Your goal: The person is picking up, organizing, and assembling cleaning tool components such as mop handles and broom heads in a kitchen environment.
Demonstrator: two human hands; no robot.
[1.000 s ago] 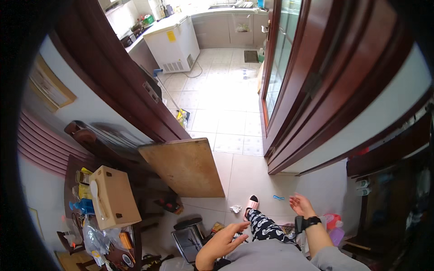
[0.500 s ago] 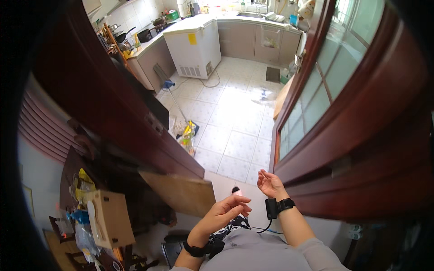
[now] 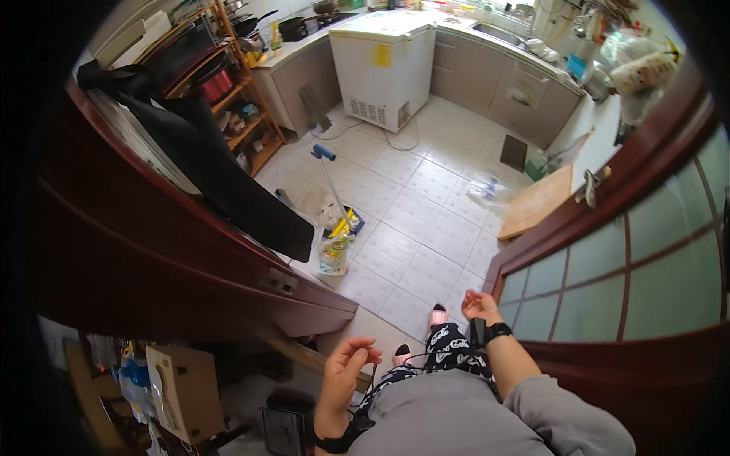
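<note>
My left hand (image 3: 346, 374) hangs in front of my waist, holding nothing, with its fingers loosely bent and the thumb apart. On the other side, my right hand (image 3: 480, 305) is also unladen, its fingers half curled beside the lower corner of a dark red door with frosted glass panes (image 3: 601, 262). Both wrists wear black bands, and a thin black cable runs across my front. I stand in a doorway, feet in pink slippers (image 3: 403, 353) at the sill. The dark red door frame (image 3: 319, 311) rises on my left.
On the tiled floor ahead are a blue and yellow dustpan (image 3: 354, 220) with a long handle and a plastic bag (image 3: 334, 257). A white chest freezer (image 3: 369, 83) stands farther back. A wooden board (image 3: 536, 201) leans at right; a cardboard box (image 3: 199, 395) lies behind left.
I have moved forward into the doorway, and the view has swung left, bringing a wooden shelf and black cloth into sight. Both hands stay without anything in them; the right fingers look more curled.
</note>
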